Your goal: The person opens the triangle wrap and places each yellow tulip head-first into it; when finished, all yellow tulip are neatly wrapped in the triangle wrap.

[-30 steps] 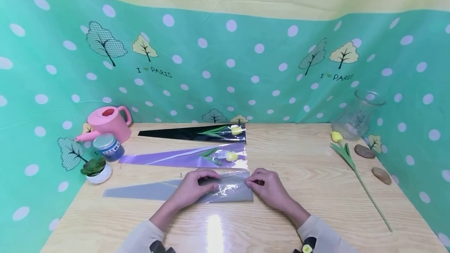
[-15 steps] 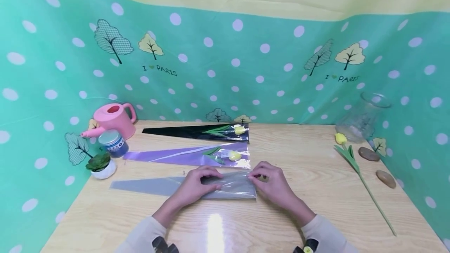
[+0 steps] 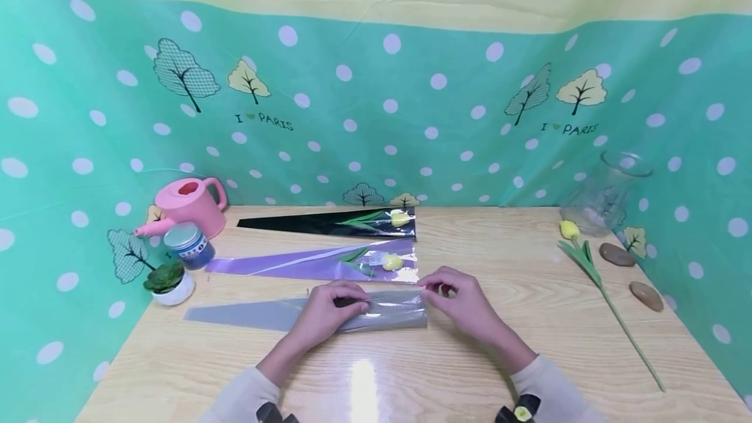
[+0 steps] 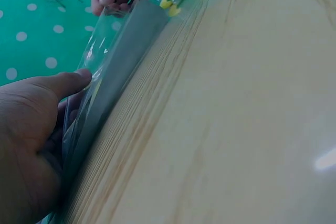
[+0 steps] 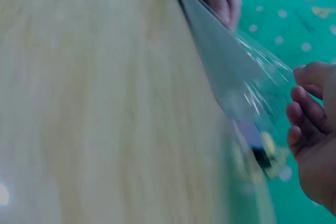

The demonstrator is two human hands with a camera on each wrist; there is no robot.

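Note:
A long tapered grey flower sleeve (image 3: 264, 315) with a clear plastic front lies across the near part of the table. My left hand (image 3: 329, 312) grips it near the middle; in the left wrist view the thumb (image 4: 79, 78) lies on the clear film and the other fingers are partly hidden behind it. At the sleeve's wide end my right hand (image 3: 461, 299) pinches the far corner of the clear film (image 5: 275, 72) between thumb and forefinger. The film stands lifted away from the grey backing (image 5: 220, 45) there.
Behind lie a purple sleeve (image 3: 311, 266) and a black sleeve (image 3: 294, 224), each with a yellow tulip. A loose yellow tulip (image 3: 617, 315), two stones (image 3: 617, 254) and a glass vase (image 3: 599, 201) are right. Left stand a pink watering can (image 3: 190, 207), a jar (image 3: 190, 247) and a potted succulent (image 3: 170, 284).
My right hand has shifted slightly right and away from me along the sleeve's wide end, drawing the film up. The left hand keeps its hold. The head view has shifted a little.

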